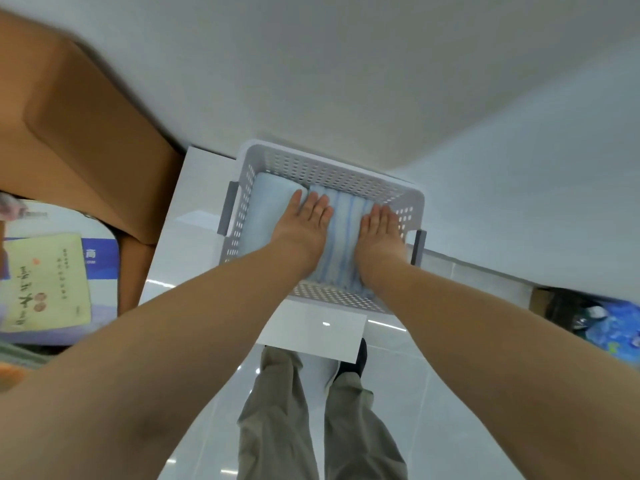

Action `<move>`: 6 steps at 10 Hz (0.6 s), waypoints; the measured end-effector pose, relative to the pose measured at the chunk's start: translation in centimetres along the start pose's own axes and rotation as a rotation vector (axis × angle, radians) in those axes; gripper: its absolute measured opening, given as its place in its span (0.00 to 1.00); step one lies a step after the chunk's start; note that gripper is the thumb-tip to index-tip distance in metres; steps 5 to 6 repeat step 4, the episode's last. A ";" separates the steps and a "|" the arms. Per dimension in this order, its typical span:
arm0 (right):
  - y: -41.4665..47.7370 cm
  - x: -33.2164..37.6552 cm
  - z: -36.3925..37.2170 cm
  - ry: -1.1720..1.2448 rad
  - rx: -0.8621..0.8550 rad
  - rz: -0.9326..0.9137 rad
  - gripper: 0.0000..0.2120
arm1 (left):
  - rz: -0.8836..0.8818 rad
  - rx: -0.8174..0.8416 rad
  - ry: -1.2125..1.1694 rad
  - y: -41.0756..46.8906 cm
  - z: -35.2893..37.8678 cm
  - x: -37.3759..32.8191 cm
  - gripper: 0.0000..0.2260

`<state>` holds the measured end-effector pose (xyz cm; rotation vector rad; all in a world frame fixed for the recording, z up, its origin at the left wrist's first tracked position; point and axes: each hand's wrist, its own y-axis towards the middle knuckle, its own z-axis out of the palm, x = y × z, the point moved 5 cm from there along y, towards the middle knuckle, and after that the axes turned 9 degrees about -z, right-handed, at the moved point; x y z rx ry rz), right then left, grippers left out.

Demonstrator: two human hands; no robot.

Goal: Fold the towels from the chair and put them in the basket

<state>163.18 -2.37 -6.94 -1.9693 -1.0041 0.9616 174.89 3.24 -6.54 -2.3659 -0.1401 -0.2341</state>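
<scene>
Striped blue-and-white towel (341, 233) lay folded in the right half of the grey basket (298, 168), just beside a plain pale-blue towel (266, 216) on the left. Both hands pressed flat on it, the left hand (304, 223) and the right hand (379, 233) with fingers straight, gripping nothing.

In the basket (311, 168), left towel (263, 216) beside right towel (346, 230), left hand (301, 226) and right hand (381, 233) atop the latter
</scene>
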 end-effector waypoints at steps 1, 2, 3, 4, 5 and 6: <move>0.7 0.3 0.6 0.001 -0.024 0.003 0.40 | -0.034 0.008 0.014 0.5 0.7 -0.6 0.38; -0.1 -0.1 0.1 0.010 -0.057 0.003 0.37 | -0.053 0.003 0.010 0.3 0.3 -0.6 0.39; -2.7 -0.4 -2.1 0.030 -0.037 -0.008 0.34 | -0.007 -0.015 -0.017 -1.9 -1.4 0.3 0.43; -6.3 -0.9 -3.9 0.063 -0.089 0.005 0.37 | 0.024 -0.018 -0.187 -5.3 -3.3 2.3 0.49; -6.3 -0.9 -3.9 0.063 -0.089 0.005 0.37 | 0.024 -0.018 -0.187 -5.3 -3.3 2.3 0.49; -6.3 -0.9 -3.9 0.063 -0.089 0.005 0.37 | 0.024 -0.018 -0.187 -5.3 -3.3 2.3 0.49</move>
